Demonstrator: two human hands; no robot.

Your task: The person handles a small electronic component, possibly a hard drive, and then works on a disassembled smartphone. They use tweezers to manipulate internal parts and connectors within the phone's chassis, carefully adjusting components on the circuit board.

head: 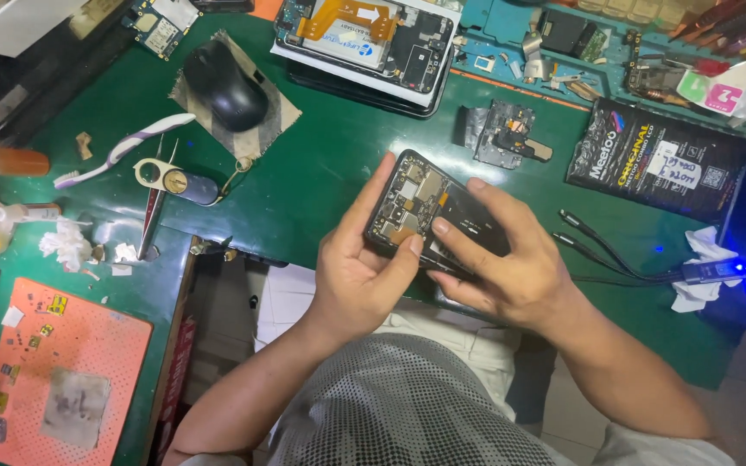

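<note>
Above the green mat (321, 181), left hand (357, 274) and right hand (511, 263) both clasp the opened phone (429, 216), thumbs pressing its exposed insides.

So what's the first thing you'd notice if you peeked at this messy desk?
Right in the middle, the left hand and right hand hold a black opened phone with bare circuit boards above the green desk mat. At the top lies another opened phone with an orange ribbon cable. A black computer mouse sits at the upper left.
</note>
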